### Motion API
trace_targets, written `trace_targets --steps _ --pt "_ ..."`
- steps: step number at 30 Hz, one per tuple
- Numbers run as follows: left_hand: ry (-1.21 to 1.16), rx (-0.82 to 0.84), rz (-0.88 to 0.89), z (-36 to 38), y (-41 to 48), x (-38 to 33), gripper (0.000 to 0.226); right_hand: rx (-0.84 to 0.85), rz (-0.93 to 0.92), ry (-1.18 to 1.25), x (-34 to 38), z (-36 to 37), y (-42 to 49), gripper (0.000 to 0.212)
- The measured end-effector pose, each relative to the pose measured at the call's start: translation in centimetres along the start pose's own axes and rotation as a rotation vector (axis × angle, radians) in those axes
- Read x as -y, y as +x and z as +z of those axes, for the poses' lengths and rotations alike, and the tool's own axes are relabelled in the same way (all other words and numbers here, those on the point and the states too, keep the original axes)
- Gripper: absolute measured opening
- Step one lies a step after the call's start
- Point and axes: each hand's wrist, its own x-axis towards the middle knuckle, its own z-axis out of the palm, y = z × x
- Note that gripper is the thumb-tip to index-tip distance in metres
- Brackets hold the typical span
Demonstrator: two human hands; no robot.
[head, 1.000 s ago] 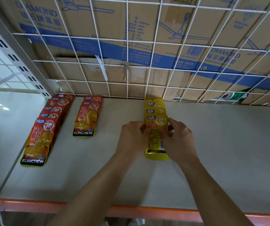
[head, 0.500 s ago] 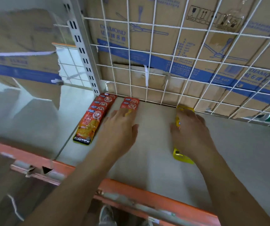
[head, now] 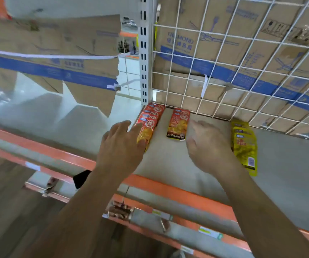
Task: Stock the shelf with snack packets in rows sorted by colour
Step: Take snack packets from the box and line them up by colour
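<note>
Out from the white post (head: 144,53): red row (head: 153,116), short red row (head: 178,123), yellow row (head: 245,146). Left hand (head: 120,146) and right hand (head: 207,146) open, empty. Likely more to stock.

You're facing shop or stockroom racking: a slotted metal upright (head: 144,53) at top centre, a wire-grid back panel (head: 243,71) at upper right with ceiling-fan cartons (head: 196,12) behind it, orange shelf edges (head: 168,190) carrying label tags (head: 210,233) across the lower frame, snack packets (head: 178,123) in rows mid-frame.
</note>
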Motion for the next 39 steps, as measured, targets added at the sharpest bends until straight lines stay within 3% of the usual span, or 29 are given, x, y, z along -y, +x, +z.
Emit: trace_targets --steps 5,10,15,21,26,32,36,39 --pt "-0.013 0.017 0.048 -1.3 -1.4 4.4 0.048 0.041 0.025 -0.006 5.8 1.4 -1.3 0.040" --pt "-0.051 0.049 0.193 -0.6 -1.1 4.5 0.041 0.006 0.136 -0.035 6.4 1.8 -2.6 0.043" --pt "-0.096 0.111 0.339 1.1 -0.5 0.4 0.046 0.019 0.308 -0.082 2.1 1.5 -4.6 0.036" --pt "-0.132 0.201 0.387 4.1 0.1 -6.7 0.049 0.032 0.552 -0.035 -5.2 1.2 -6.4 0.036" --pt "-0.073 0.333 0.403 7.4 1.6 -12.6 0.052 -0.075 0.648 0.016 -10.1 1.8 -4.8 0.051" --pt "-0.063 0.409 0.375 10.6 2.6 -15.9 0.051 -0.064 0.648 -0.034 -12.7 3.5 -3.2 0.073" --pt "-0.112 0.388 0.345 11.5 3.2 -16.7 0.047 -0.113 0.666 0.096 -14.2 3.7 -3.0 0.062" --pt "-0.150 0.380 0.332 11.9 3.4 -17.5 0.041 -0.196 0.653 0.156 -15.1 3.6 -3.3 0.038"
